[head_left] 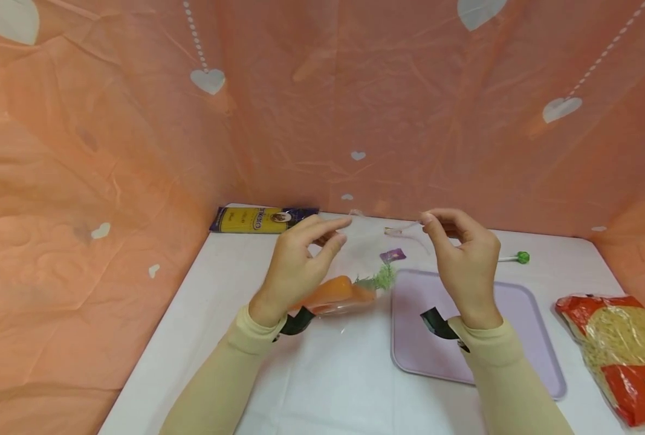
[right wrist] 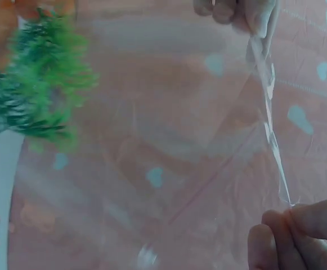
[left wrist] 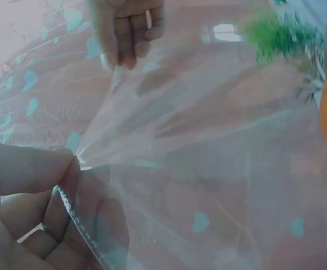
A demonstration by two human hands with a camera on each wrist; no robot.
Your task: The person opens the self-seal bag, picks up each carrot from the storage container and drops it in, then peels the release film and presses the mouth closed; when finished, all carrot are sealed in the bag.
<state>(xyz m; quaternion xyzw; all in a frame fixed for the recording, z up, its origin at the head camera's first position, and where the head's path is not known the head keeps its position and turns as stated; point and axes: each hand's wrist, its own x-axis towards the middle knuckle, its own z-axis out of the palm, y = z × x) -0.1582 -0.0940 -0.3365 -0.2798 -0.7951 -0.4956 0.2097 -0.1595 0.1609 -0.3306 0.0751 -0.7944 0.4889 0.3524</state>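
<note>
A clear plastic bag (left wrist: 208, 152) is hanging left of the tray (head_left: 436, 356) and above the white table cover (head_left: 311, 386), its thin, glossy film creasing into sharp folds that are fanning out from the fingers. Its edge is showing a fine zigzag cut. The left hand (head_left: 300, 260), up and to the left of the tray, is pinching that edge between thumb and forefinger, its other fingers curling behind. The right hand (head_left: 463, 266), over the tray's far side, is pinching another part of the edge between thumb and fingertips, and the film is stretching taut and twisted between the two hands.

Orange carrots (head_left: 334, 290), smooth and tapering, are lying just left of the tray, showing through the film, and their feathery green tops (head_left: 384, 278) are pointing toward its far left corner. Whether the tops are wholly inside the bag, I cannot tell.

The tray is flat, lilac and round-cornered; the right forearm is crossing it and hiding its middle. The left hand is covering part of the carrots. Beyond the tray, a small purple packet (head_left: 393, 255) and a round green lollipop (head_left: 523, 258) are lying; farther left of it, a shiny yellow-and-blue packet (head_left: 257, 220) is resting. Right of the tray, a crinkly red-and-clear pasta bag (head_left: 621, 338) is lying. Behind the tray, a wrinkled orange sheet (head_left: 355, 109) with white hearts is hanging.
</note>
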